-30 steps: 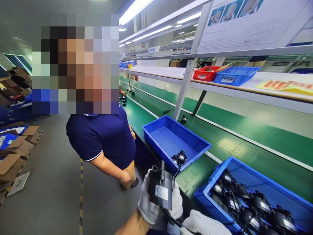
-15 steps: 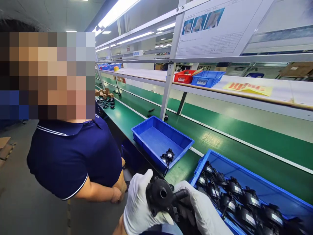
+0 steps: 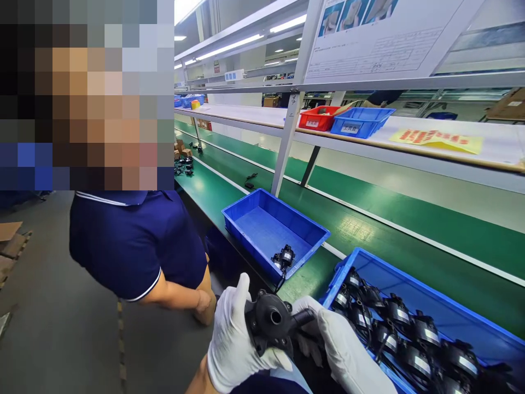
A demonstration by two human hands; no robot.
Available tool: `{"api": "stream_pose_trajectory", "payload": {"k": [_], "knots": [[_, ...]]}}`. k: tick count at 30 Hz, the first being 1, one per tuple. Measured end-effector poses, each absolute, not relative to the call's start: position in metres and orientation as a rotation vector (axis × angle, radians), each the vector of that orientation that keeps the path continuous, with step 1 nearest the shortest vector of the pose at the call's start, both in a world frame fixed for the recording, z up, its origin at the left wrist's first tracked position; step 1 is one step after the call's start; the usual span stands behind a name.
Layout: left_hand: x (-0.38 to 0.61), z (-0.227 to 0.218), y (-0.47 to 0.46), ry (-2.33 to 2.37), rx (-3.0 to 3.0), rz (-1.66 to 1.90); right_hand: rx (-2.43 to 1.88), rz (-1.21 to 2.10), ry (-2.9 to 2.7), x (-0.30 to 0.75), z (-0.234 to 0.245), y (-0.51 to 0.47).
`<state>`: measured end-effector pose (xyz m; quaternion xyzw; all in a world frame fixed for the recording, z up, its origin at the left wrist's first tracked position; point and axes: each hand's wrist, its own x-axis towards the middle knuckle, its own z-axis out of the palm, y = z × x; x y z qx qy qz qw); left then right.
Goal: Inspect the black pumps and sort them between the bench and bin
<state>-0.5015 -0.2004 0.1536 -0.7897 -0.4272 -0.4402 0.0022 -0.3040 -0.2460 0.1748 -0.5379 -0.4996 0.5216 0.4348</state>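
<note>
The black pump (image 3: 271, 323) sat gripped between both gloved hands, left hand (image 3: 232, 336) and right hand (image 3: 340, 350) closed around it. One pump (image 3: 284, 258) lay in the far bin (image 3: 250, 205); the near bin (image 3: 451, 312) held many more.

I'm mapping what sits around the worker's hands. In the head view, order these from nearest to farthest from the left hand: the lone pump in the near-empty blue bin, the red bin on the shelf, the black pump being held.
1. Black pump: in the left hand itself, low centre.
2. Lone pump: at the near corner of the near-empty blue bin, just beyond the hands.
3. Red bin: up on the shelf, far back.
</note>
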Motion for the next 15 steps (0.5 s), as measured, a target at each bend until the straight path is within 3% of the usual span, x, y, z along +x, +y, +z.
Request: {"api": "stream_pose_trajectory", "payload": {"k": [15], "knots": [[-0.504,0.156,-0.2,-1.374,-2.501,-1.424,-1.445,1.268,-1.404,-0.303,0.195,-0.236]]}}
